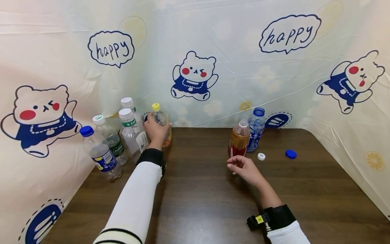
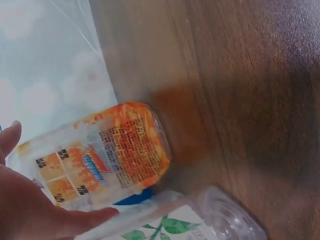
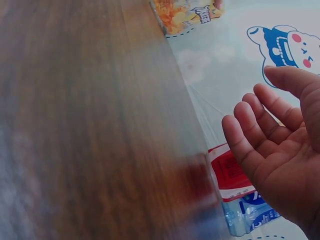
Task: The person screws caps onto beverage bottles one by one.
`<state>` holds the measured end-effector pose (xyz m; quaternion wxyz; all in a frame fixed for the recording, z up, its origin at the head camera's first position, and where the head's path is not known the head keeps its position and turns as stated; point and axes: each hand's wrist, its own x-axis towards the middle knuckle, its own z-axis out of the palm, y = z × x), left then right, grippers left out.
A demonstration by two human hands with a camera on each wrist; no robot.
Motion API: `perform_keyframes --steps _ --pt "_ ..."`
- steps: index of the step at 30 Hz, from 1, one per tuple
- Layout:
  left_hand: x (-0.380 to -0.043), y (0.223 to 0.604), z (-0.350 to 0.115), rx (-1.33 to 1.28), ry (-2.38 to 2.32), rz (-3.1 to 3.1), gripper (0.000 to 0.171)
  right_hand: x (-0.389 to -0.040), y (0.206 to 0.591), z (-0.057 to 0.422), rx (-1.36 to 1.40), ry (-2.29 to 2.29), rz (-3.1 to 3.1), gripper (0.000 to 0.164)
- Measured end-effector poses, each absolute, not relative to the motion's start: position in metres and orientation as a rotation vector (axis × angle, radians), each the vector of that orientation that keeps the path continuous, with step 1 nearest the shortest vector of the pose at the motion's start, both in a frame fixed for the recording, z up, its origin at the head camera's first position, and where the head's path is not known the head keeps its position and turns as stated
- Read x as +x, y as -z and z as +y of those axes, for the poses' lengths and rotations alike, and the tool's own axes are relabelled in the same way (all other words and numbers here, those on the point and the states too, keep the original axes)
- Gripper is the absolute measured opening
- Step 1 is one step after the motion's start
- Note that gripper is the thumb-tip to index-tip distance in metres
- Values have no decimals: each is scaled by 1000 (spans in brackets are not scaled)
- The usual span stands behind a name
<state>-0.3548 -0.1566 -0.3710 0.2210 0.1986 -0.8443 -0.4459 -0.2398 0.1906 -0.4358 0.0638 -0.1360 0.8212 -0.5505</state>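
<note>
My left hand [image 1: 157, 130] grips a clear plastic bottle [image 2: 120, 155] with a yellow cap [image 1: 156, 106] and an orange printed label, at the back left of the table. In the left wrist view, thumb and fingers lie on either side of its body. My right hand [image 1: 245, 168] is free, its fingers loosely bent with nothing between them. It hovers in front of an uncapped bottle [image 1: 239, 139] with an orange and red label. Touching or just behind that one stands an uncapped blue bottle [image 1: 256, 130]. A white cap [image 1: 261, 156] and a blue cap [image 1: 290, 154] lie to their right.
Left of my left hand stand several capped empty bottles: a blue-capped one [image 1: 103, 159], a green-labelled one [image 1: 112, 142] and a white-capped one [image 1: 131, 139], with another behind. A printed cloth [image 1: 195, 34] hangs behind the brown wooden table [image 1: 198, 196].
</note>
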Motion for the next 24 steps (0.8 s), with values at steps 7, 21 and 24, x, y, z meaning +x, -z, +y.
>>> perform_keyframes --steps 7,21,24 --pt "-342 368 -144 579 1190 -2324 104 -241 436 191 -426 1647 2489 30" --pt "-312 389 -72 -76 1265 -1929 44 -239 435 203 -332 1681 2515 29" --pt "-310 394 -56 -173 1418 -2084 45 -238 435 208 -297 1683 2518 29"
